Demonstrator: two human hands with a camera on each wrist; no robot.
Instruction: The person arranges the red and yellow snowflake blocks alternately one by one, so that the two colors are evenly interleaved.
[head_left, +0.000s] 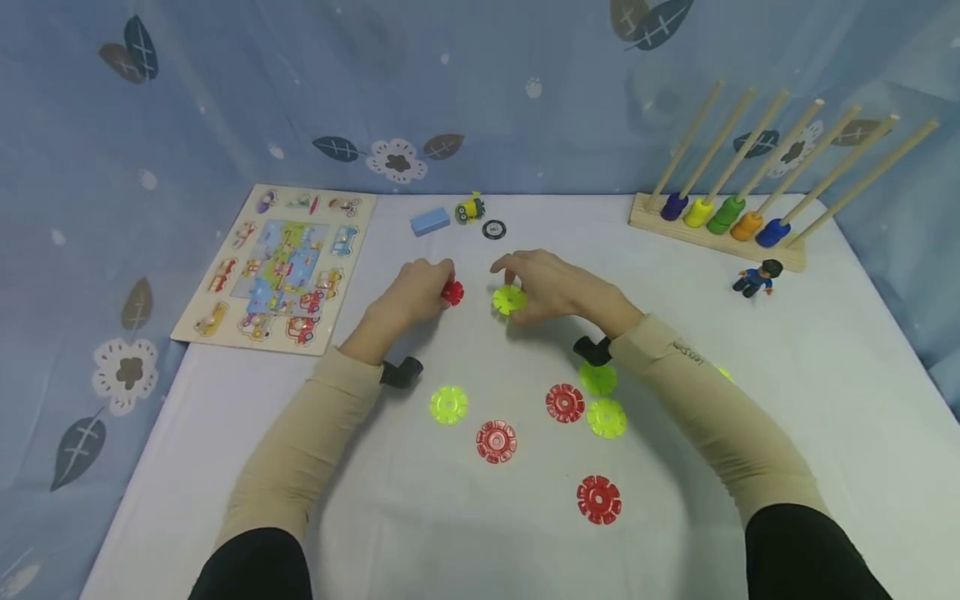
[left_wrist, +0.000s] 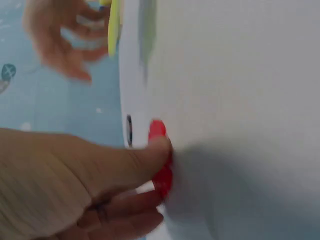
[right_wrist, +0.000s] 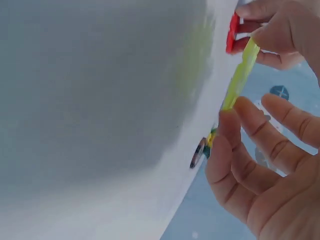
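Pinching a red disc (head_left: 453, 292) in the head view, the left hand (head_left: 415, 290) holds it just left of, not touching, the green disc (head_left: 509, 300) that the right hand (head_left: 551, 285) pinches. The left wrist view shows the red disc under the thumb (left_wrist: 142, 159); the right wrist view, the green disc edge-on

A white table (head_left: 420, 517) bears discs (head_left: 448, 406) and toys (head_left: 756, 278).

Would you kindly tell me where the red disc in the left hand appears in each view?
Head: the red disc just left of centre, in the left hand.
Left wrist: just below centre.
Right wrist: near the top edge, right of centre.
Shared landmark: the black chip, visible in all three.
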